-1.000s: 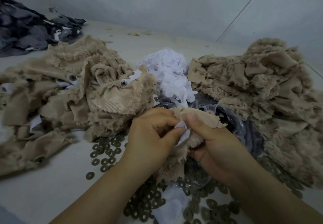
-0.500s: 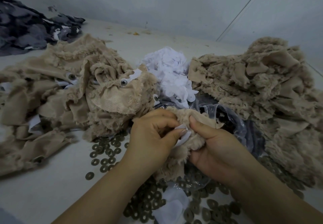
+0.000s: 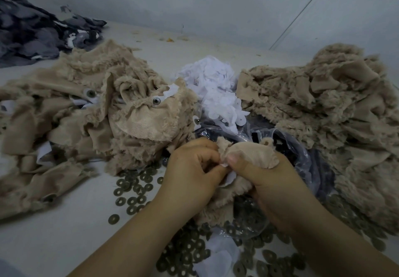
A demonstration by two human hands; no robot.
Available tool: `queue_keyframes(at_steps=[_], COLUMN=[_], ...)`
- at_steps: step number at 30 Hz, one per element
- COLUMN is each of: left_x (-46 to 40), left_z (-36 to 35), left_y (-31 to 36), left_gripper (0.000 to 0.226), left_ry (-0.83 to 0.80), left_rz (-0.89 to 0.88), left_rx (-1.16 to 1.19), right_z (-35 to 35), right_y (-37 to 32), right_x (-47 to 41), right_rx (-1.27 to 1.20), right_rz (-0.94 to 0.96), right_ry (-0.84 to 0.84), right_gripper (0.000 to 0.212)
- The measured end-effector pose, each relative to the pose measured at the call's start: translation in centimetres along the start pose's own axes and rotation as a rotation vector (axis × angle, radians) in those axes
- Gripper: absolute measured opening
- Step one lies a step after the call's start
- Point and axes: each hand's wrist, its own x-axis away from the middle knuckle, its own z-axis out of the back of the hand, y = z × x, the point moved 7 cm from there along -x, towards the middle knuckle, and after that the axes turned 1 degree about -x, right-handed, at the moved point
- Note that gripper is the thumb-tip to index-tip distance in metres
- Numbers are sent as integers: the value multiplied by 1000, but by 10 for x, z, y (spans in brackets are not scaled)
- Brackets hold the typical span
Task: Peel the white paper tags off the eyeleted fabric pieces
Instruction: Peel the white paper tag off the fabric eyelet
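Both hands are working one small tan plush fabric piece (image 3: 250,155) at the six o'clock centre of the white tabletop (image 3: 54,222). The left hand (image 3: 190,175) is curling its fingers and pinching the white paper tag (image 3: 225,164) where it pokes out of the cloth; the right hand (image 3: 272,181) is gripping the fabric itself, thumb pressing down just beside the tag.

Compared with a second ago, far less of the tag is showing: then a broad white flap stood between the two thumbs, now only a small crumpled corner is peeking out, with another white sliver just below. The fabric is also bunching tighter over the right fingers. That suggests the tag is being worked loose rather than already off; it is not yet separated.

At twelve o'clock the heap of loose white paper tags (image 3: 216,86) is lying between two mounds of tan plush: the left pile (image 3: 103,112) at ten o'clock, with eyelets and tags showing, and the right pile (image 3: 323,112) at two o'clock. Dull metal washers (image 3: 133,190) are lying scattered around the wrists, over clear plastic bag (image 3: 302,147).
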Motion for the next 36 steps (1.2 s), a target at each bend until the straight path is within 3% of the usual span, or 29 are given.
queue_keyframes(at_steps=[6, 15, 20, 23, 31, 36], left_x=[-1, -1, 0, 2, 1, 2], left_z=[0, 1, 0, -3, -2, 0], left_y=[1, -3, -6, -5, 4, 3], left_gripper=[9, 15, 11, 6, 16, 26], left_ry=[-25, -28, -19, -41, -28, -12], left_rz=[-42, -48, 23, 19, -7, 79], left_rx=[-43, -95, -19, 3, 45, 225], right_z=[-1, -6, -4, 5, -4, -3], right_y=[2, 2, -4, -2, 12, 12], right_x=[-6, -8, -7, -6, -5, -6], right_rx=[-101, -154, -40, 61, -177, -191], right_rz=[-74, -40, 70, 83, -203, -145], right_ry=[-57, -137, -134, -39, -47, -35], right_gripper=[39, 33, 20, 35, 34, 32])
